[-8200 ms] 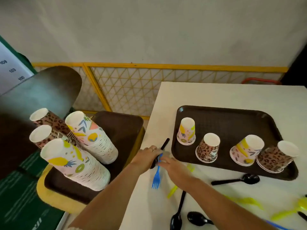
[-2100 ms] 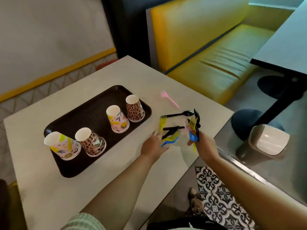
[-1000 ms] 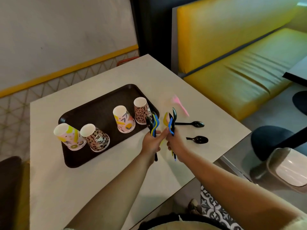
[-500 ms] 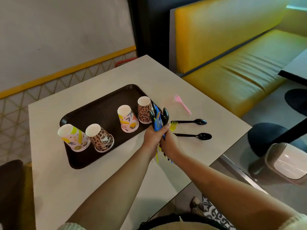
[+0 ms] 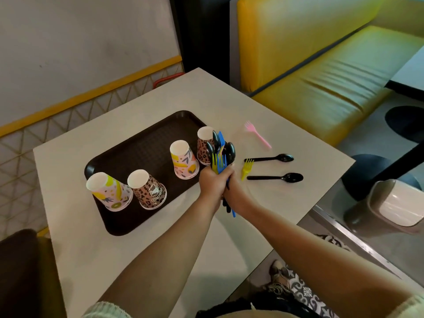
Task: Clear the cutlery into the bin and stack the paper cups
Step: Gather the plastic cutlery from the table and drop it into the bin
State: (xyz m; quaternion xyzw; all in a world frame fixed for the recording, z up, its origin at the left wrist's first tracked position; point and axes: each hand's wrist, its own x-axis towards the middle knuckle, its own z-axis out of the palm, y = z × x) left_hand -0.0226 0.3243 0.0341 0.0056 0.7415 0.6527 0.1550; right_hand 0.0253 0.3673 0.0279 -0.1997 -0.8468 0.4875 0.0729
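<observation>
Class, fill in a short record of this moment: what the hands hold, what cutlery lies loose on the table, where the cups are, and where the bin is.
hands: left hand and right hand together grip one cutlery bundle, heads up
loose cutlery: pink fork, yellow fork, far black spoon, near black spoon, all on the table
cups: four, upside down, unstacked, on the tray
bin: on the floor, right of the table
</observation>
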